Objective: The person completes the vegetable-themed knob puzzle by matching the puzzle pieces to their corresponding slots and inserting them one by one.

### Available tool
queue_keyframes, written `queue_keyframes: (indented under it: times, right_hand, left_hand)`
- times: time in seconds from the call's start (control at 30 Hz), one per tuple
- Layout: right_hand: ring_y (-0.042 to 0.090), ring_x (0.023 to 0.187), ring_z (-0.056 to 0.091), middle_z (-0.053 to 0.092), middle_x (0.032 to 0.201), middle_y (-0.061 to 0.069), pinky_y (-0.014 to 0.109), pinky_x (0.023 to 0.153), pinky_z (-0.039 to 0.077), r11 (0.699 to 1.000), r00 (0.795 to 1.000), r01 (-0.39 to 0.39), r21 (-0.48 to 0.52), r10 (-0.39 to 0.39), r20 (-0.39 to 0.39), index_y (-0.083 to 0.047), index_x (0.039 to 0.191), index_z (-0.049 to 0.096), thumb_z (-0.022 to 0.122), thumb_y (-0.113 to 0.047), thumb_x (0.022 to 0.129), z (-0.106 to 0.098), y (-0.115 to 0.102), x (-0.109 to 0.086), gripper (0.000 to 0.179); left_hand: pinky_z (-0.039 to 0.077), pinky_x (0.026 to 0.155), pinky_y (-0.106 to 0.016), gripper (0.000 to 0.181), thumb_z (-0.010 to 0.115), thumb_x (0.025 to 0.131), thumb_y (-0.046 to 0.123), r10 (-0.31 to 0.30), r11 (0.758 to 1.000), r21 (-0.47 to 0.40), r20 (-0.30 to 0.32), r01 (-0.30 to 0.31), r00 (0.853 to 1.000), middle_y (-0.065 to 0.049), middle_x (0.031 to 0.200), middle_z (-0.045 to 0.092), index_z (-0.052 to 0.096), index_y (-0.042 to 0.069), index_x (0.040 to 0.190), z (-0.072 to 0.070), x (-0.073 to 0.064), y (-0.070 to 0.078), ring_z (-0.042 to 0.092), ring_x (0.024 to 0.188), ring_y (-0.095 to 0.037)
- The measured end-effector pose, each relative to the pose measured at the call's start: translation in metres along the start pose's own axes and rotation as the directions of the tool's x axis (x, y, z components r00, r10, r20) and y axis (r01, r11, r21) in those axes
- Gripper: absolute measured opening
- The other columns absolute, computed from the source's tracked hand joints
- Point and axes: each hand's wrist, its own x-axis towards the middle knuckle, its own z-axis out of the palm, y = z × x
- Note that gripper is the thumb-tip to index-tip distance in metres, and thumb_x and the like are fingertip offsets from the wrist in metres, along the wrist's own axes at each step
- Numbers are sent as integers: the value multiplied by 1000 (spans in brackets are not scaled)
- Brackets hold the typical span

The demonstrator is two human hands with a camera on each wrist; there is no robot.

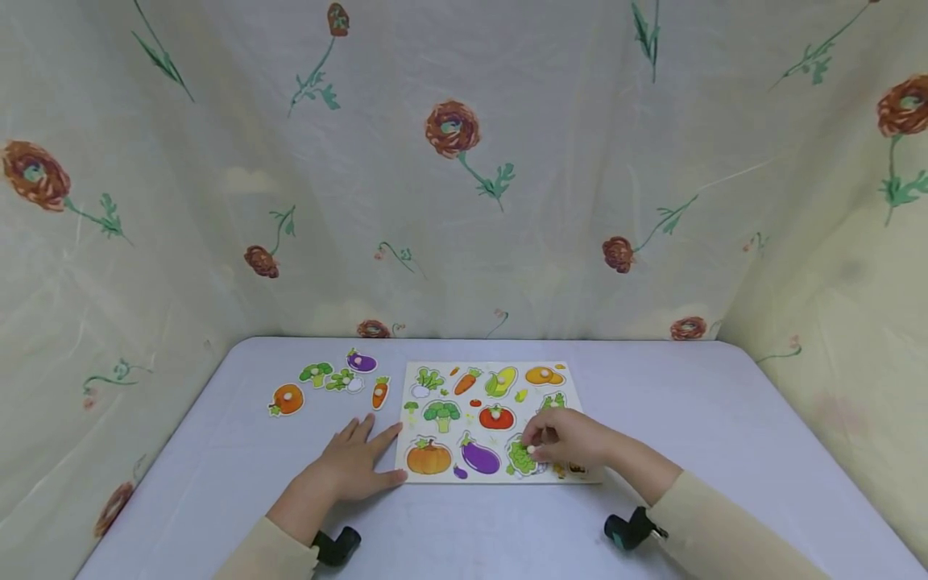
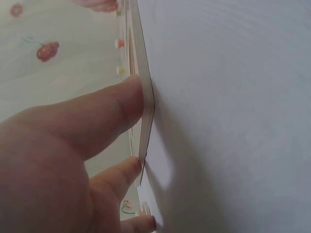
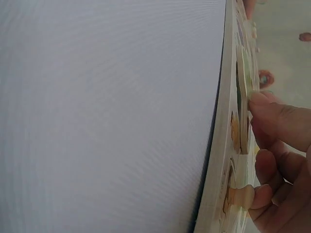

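Got the bumpy green pc (image 1: 519, 459) pinched in R grip (image 1: 569, 437), just left of it, nr the board's (image 1: 534, 396) near edge toward the R corner, w/ L grip (image 1: 351, 467) farther off, spread against the left edge tbh.

Pale fabric (image 1: 551, 177) rises behind the surface (image 1: 652, 370) and along both sides, softly creased, printed with rust-red blooms on green stems. One bloom (image 1: 452, 129) sits near the middle, its stem slanting down to the right; a larger flower (image 1: 36, 176) shows at far left and another bloom (image 1: 904, 105) at far right. Two lower flower heads, one left (image 1: 261, 261) and one right (image 1: 619, 254), hang beneath their stems. The surface is whitish, its far corners rounded.
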Motion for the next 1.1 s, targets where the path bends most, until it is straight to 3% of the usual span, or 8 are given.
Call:
queue_keyframes:
  times: [0.27, 0.8, 1.1]
  right_hand:
    - [15, 81, 54, 60, 81, -8, 26, 71, 48, 1000, 1000, 1, -17, -2, -9, -18, 91, 70, 74, -12, 91, 1, -3, 1, 8]
    - [14, 73, 53, 59, 74, -7, 24, 63, 47, 999, 997, -12, -33, 10, -70, -17, 84, 67, 80, -15, 86, 6, -7, 2, 13]
    - [16, 80, 53, 60, 79, -6, 26, 67, 47, 1000, 999, -22, -11, 21, -36, -17, 90, 70, 79, -12, 86, 5, -8, 3, 12]
  left_hand:
    - [17, 117, -65, 79, 67, 89, 57, 1, 1000, 7, -3, -1, 1000, -24, 162, 23, 40, 22, 155, 2, 1, 0, 15, 148, -49]
    - [16, 117, -65, 80, 66, 89, 57, 7, 1000, 8, 3, -7, 1000, -24, 162, 22, 40, 22, 155, 0, 0, -1, 14, 148, -49]
    - [17, 116, -66, 80, 67, 88, 57, 7, 1000, 7, 0, -7, 1000, -24, 162, 23, 40, 22, 155, 1, 0, 0, 15, 148, -49]
